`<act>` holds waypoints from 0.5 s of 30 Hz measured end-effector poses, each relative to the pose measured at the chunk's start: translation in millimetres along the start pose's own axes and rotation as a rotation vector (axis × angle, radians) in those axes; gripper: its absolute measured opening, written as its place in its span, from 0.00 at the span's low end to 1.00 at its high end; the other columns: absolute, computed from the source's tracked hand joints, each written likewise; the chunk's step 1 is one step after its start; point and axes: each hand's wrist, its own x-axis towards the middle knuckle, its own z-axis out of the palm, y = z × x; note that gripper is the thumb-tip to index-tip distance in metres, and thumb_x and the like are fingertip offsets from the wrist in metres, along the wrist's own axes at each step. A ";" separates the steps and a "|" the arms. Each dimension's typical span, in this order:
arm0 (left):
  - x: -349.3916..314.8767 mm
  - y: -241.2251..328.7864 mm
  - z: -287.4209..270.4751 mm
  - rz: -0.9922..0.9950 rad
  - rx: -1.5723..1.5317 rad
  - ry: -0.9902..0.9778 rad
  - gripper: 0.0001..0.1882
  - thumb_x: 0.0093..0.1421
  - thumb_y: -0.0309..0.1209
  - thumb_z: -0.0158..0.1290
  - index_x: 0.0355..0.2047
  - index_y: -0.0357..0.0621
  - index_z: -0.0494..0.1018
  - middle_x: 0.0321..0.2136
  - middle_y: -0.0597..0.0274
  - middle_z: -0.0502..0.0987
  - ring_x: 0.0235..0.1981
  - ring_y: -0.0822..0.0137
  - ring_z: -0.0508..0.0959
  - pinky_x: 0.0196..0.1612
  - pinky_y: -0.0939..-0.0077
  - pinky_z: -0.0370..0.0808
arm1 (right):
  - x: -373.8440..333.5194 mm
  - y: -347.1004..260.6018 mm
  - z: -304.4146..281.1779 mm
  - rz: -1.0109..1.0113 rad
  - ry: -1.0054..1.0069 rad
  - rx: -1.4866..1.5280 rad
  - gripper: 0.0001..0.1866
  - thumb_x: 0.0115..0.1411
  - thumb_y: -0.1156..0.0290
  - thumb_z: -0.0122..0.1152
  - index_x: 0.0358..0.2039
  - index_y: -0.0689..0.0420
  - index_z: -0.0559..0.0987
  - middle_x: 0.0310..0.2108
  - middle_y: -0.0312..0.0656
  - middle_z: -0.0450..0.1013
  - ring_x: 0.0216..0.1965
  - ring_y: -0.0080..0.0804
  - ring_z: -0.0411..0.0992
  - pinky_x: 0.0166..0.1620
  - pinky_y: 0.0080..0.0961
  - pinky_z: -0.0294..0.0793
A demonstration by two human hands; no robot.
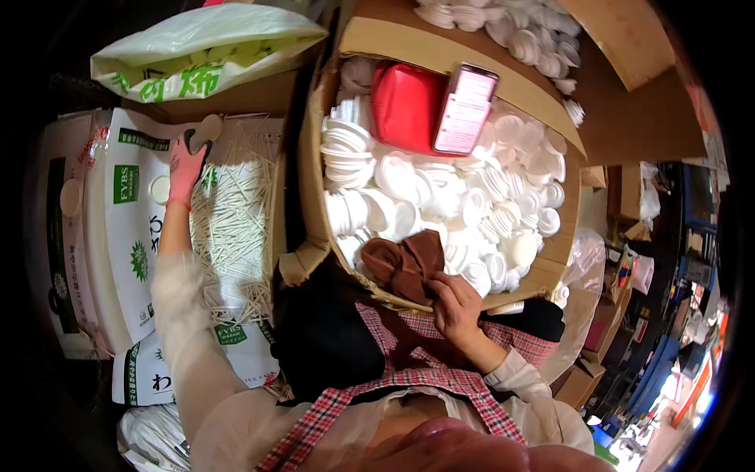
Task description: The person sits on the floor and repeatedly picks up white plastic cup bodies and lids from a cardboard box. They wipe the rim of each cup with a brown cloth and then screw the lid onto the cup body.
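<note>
My left hand, in a pink glove with dark fingertips, is over the box at the left. Its thumb and fingers curve apart, and a round white lid is just beyond the fingertips. Another pale lid lies beside the wrist, on printed white packaging. Thin white sticks lie in a loose heap to the right of that hand. My bare right hand pinches the edge of a crumpled brown cloth, which rests on white round plastic pieces at the carton's near edge.
A big cardboard carton holds the white pieces, with a red pouch and a lit phone on top. More white pieces lie beyond its flap. A white-and-green bag sits at the far left. Cluttered shelving stands right.
</note>
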 end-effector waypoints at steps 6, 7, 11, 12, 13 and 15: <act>48.6 -115.4 69.6 -0.295 0.571 -0.191 0.47 0.50 0.66 0.50 0.50 0.29 0.69 0.51 0.38 0.71 0.56 0.45 0.66 0.60 0.55 0.60 | 1.5 -5.3 0.0 0.041 -0.066 0.023 0.14 0.43 0.81 0.54 0.34 0.63 0.77 0.35 0.48 0.74 0.31 0.45 0.73 0.33 0.34 0.73; 41.9 -87.1 96.1 -0.280 0.335 -0.106 0.46 0.47 0.60 0.56 0.52 0.28 0.68 0.56 0.37 0.67 0.55 0.44 0.69 0.56 0.58 0.67 | -2.4 -6.9 1.1 0.109 -0.081 -0.018 0.13 0.44 0.81 0.54 0.34 0.63 0.76 0.35 0.48 0.73 0.31 0.45 0.73 0.33 0.34 0.73; 31.7 -57.5 92.1 -0.166 0.682 -0.185 0.40 0.53 0.62 0.48 0.51 0.38 0.70 0.48 0.47 0.74 0.52 0.54 0.70 0.52 0.59 0.69 | 6.0 -6.0 -2.7 0.100 -0.143 -0.004 0.12 0.45 0.81 0.52 0.33 0.63 0.76 0.34 0.48 0.73 0.29 0.45 0.71 0.31 0.34 0.71; 25.5 -61.5 88.4 -0.162 0.689 -0.034 0.39 0.53 0.59 0.51 0.56 0.45 0.66 0.51 0.49 0.71 0.53 0.53 0.69 0.52 0.60 0.69 | 8.7 -3.0 -2.4 0.096 -0.155 0.010 0.12 0.45 0.80 0.52 0.33 0.63 0.76 0.34 0.48 0.73 0.29 0.45 0.71 0.31 0.33 0.71; 25.1 -60.6 90.6 -0.207 0.646 -0.042 0.38 0.52 0.58 0.51 0.57 0.46 0.66 0.51 0.49 0.71 0.53 0.53 0.69 0.52 0.61 0.69 | 10.9 -1.3 -3.4 0.092 -0.167 0.024 0.12 0.45 0.80 0.52 0.33 0.63 0.76 0.34 0.48 0.73 0.29 0.45 0.71 0.31 0.33 0.71; 24.0 -58.1 91.4 -0.300 0.572 -0.053 0.38 0.51 0.56 0.53 0.58 0.48 0.65 0.53 0.49 0.70 0.53 0.52 0.69 0.52 0.61 0.69 | 12.5 -5.6 -4.7 0.099 -0.159 0.024 0.12 0.45 0.80 0.53 0.33 0.62 0.76 0.34 0.48 0.72 0.29 0.45 0.71 0.31 0.33 0.71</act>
